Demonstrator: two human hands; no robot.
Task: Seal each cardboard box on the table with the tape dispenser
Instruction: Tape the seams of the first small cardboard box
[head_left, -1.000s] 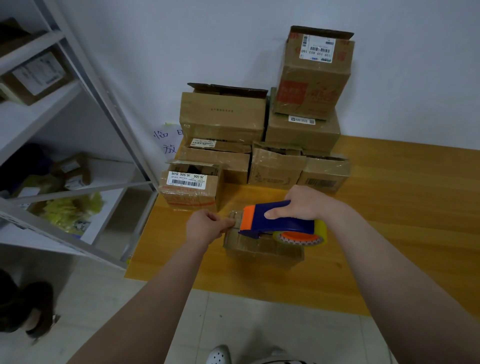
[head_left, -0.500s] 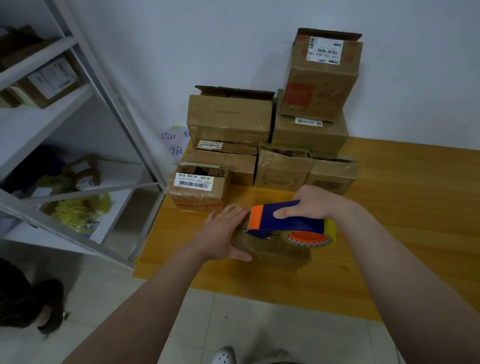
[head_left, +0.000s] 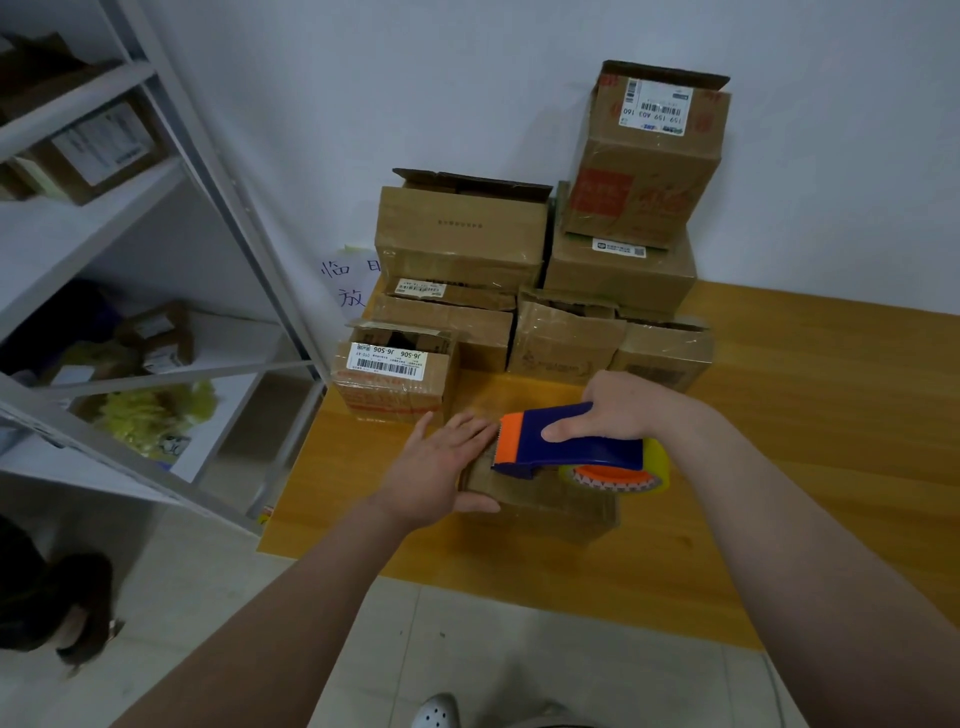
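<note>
A small flat cardboard box (head_left: 545, 501) lies near the front left of the wooden table (head_left: 805, 415). My right hand (head_left: 618, 405) grips the blue and orange tape dispenser (head_left: 571, 444), which rests on top of the box with its orange blade end pointing left. A yellowish tape roll (head_left: 623, 470) hangs at its right end. My left hand (head_left: 441, 465) lies flat with straight fingers on the box's left end, thumb along the front side.
A pile of cardboard boxes (head_left: 462, 234) stands against the wall at the table's back left; the nearest (head_left: 395, 374) has a barcode label. A metal shelf rack (head_left: 171, 249) with parcels stands left of the table. Tiled floor lies below.
My left hand went from a closed pinch at the box's left end to lying flat on it. The dispenser has stayed on the box top.
</note>
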